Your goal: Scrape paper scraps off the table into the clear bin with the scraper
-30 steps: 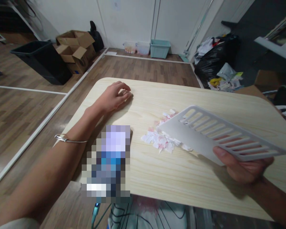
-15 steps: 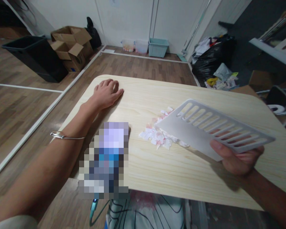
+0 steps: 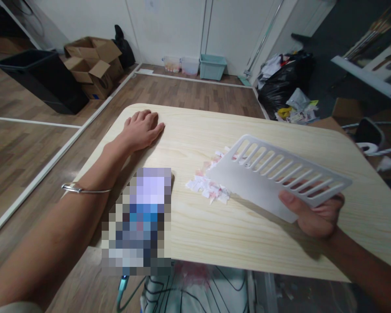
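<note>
A white plastic scraper with a row of long slots is tilted above the table, its left corner over a heap of torn paper scraps. My right hand grips its right end, thumb on the near face and fingers behind. The scraps, white with some pink, lie loose in the middle of the table; the scraper hides some of them. Palm down, my left hand rests open on the table's far left corner, touching nothing else. Between my left arm and the scraps lies a pixelated object that I cannot identify.
The pale wooden table has rounded corners. On the floor beyond stand a black bin, cardboard boxes and a teal tub. Black bags are piled at the right. A teal cable hangs at the near edge.
My right hand has carried the scraper a little to the left, further over the scraps. My left hand stays in place on the table; the whole view has shifted slightly.
</note>
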### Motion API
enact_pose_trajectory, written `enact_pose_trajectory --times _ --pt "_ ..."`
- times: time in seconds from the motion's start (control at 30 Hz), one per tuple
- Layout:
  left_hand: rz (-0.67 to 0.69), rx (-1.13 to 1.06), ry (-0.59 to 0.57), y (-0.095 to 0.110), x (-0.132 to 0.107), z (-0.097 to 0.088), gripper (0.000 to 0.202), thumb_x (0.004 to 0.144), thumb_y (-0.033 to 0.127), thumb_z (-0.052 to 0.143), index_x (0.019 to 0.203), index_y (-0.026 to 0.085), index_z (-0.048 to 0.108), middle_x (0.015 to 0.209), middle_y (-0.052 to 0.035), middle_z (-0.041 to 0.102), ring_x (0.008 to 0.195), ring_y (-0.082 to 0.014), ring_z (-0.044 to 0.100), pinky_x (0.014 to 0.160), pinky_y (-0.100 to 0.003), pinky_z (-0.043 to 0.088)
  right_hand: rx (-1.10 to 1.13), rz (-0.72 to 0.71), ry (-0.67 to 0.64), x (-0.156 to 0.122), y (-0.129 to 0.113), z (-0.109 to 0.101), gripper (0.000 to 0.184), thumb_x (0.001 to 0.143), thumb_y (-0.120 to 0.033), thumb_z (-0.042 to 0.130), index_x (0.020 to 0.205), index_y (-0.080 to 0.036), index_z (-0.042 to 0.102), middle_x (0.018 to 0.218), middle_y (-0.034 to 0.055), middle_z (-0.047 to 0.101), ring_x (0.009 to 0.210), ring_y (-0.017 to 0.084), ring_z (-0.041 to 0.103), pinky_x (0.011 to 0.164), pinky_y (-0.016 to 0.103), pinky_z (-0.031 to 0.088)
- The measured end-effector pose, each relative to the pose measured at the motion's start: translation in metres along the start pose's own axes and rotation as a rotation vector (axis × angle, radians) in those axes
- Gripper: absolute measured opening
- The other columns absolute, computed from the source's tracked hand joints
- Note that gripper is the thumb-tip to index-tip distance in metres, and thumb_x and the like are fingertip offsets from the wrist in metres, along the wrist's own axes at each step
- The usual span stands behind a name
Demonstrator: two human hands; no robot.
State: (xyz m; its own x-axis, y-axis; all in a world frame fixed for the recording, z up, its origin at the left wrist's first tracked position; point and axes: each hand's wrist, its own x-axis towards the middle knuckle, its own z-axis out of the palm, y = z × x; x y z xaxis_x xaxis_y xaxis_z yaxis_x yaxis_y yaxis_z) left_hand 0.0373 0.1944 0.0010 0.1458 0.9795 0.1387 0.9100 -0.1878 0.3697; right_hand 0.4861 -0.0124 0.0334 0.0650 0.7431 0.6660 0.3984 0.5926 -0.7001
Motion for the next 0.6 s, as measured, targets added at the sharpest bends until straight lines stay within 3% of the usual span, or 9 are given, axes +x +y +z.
enact_pose_trajectory --times 0.2,0.33,0.5,0.6 --pt "-0.001 0.008 -0.019 0.000 -0.001 -0.002 0.084 0.118 0.074 0.047 0.181 0.022 0.070 0.198 -0.0253 0.061 0.186 -0.0569 0.046 0.155 -0.080 0.030 0.027 0.063 0.001 0.000 -0.003 0.001 0.024 0.076 -0.016 0.106 0.084 -0.037 0.102 0.079 0.0017 0.095 0.051 0.030 0.087 0.047 0.030 0.071" --pt "0.004 -0.033 -0.009 -0.002 -0.001 -0.002 0.081 0.119 0.077 0.053 0.181 0.026 0.071 0.197 -0.0209 0.063 0.188 -0.0582 0.045 0.156 -0.075 0.031 0.025 0.115 -0.018 -0.001 -0.005 0.003 0.011 0.079 -0.025 0.107 0.080 -0.033 0.100 0.076 0.0029 0.093 0.054 0.030 0.088 0.050 0.031 0.072" --pt "-0.018 0.057 -0.090 0.011 -0.006 -0.011 0.091 0.123 0.068 0.040 0.190 0.009 0.057 0.207 -0.0319 0.049 0.191 -0.0606 0.040 0.157 -0.080 0.029 0.039 0.132 -0.043 0.000 -0.005 0.003 0.012 0.079 -0.033 0.110 0.078 -0.036 0.098 0.075 0.0012 0.092 0.055 0.029 0.087 0.050 0.033 0.072" --pt "-0.026 0.081 -0.114 0.018 -0.009 -0.016 0.095 0.123 0.073 0.033 0.190 0.009 0.056 0.207 -0.0308 0.048 0.192 -0.0575 0.039 0.157 -0.077 0.029 0.055 0.141 -0.043 0.001 -0.007 0.004 0.014 0.080 -0.032 0.111 0.078 -0.034 0.098 0.076 0.0024 0.093 0.055 0.029 0.087 0.050 0.032 0.072"
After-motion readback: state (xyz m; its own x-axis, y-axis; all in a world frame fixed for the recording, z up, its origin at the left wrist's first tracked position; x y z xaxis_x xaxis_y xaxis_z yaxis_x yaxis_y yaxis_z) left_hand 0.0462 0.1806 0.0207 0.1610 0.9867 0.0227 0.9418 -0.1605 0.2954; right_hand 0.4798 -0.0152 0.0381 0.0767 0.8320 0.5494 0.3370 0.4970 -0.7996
